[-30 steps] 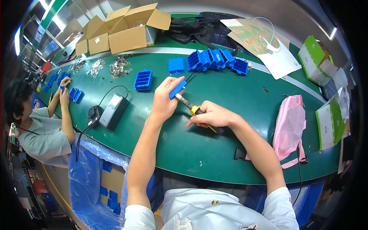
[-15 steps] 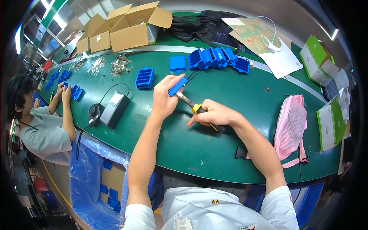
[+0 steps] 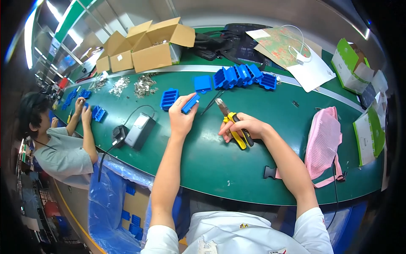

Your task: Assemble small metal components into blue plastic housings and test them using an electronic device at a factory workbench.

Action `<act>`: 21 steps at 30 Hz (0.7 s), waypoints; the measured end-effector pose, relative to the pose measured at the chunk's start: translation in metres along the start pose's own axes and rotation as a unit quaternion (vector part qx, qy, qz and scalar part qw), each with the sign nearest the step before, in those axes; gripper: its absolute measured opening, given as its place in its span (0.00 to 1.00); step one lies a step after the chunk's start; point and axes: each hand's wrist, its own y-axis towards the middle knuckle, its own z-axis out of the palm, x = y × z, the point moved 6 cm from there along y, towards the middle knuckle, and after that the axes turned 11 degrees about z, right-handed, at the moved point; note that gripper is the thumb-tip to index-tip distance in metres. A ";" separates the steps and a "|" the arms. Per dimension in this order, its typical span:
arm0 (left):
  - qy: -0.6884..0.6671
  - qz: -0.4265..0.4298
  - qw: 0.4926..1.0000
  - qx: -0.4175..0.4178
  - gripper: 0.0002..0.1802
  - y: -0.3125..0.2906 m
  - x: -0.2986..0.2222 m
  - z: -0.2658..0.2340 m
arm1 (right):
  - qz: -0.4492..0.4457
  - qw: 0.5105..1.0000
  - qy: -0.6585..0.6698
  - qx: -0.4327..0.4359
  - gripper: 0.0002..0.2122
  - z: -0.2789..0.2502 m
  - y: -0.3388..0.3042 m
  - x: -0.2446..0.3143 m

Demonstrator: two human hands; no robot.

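My left hand (image 3: 182,118) grips a small blue plastic case (image 3: 191,103) by its side, tilted above the green table. In my right hand (image 3: 244,128) are pliers (image 3: 233,117) with yellow and black handles; their metal jaws point up and to the left, apart from the case. Dark thin tweezers (image 3: 211,103) lie on the table between the two hands. Past my left hand, a blue slotted case (image 3: 169,99) and a flat blue piece (image 3: 203,84) rest on the table. A row of several blue cases (image 3: 237,76) stands farther back.
Piles of small metal parts (image 3: 145,84) lie at the back left, before open cardboard boxes (image 3: 154,51). A grey-black power device (image 3: 140,130) with a cable sits left. A pink mesh bag (image 3: 323,144) lies right. A co-worker (image 3: 63,144) handles blue parts at far left.
The pliers have come away from the blue case, moving right, and their jaws now point more upward. The whole view has shifted slightly.
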 end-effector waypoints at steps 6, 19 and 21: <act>0.092 -0.055 0.969 -0.221 0.20 -0.004 0.024 -0.058 | -0.009 1.000 0.019 -0.004 0.14 -0.003 -0.003 -0.006; 0.263 0.028 0.960 0.095 0.25 0.002 0.059 -0.036 | -0.024 0.999 0.010 -0.022 0.13 -0.002 -0.001 -0.003; 0.239 -0.036 0.968 0.073 0.29 -0.003 0.059 -0.041 | -0.023 1.000 0.008 -0.018 0.13 0.001 0.003 -0.002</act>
